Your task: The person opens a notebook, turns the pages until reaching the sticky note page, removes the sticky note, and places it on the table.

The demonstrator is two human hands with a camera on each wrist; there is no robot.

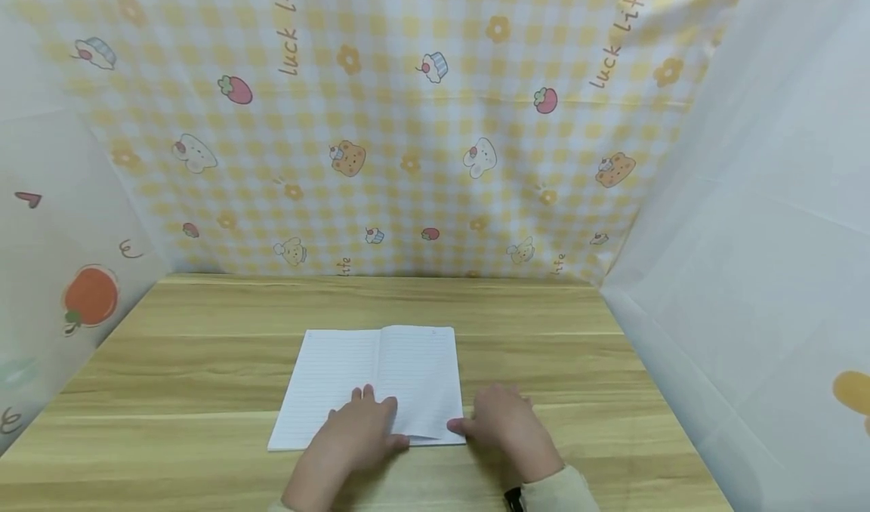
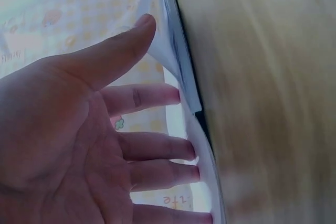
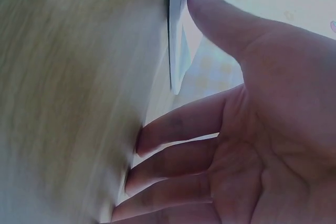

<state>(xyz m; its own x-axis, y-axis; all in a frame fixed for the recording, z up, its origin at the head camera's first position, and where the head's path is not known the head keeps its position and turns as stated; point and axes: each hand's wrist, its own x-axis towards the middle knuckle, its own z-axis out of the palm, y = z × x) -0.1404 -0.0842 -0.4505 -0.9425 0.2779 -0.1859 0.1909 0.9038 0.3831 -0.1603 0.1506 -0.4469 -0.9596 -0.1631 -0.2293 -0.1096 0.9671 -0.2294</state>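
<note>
An open notebook [image 1: 421,368] with white lined pages lies on the wooden table. My left hand [image 1: 356,433] reaches over its near edge, around the centre fold. In the left wrist view, the fingers [image 2: 157,148] are spread and fairly straight, their tips on the paper. At the near right corner, my right hand [image 1: 504,420] has its thumb on the page. Its other fingers [image 3: 178,124] extend past the notebook's right side, with tips down on the table in the right wrist view. Along the near edge, the right page bows slightly up from the sheets beneath.
The wooden table [image 1: 170,391] extends around the notebook on all sides. A yellow checked cloth [image 1: 394,119] with cartoon prints hangs behind it. Pale sheets [image 1: 761,270] stand along both sides. A dark strap [image 1: 514,499] shows at the right sleeve [image 1: 560,491].
</note>
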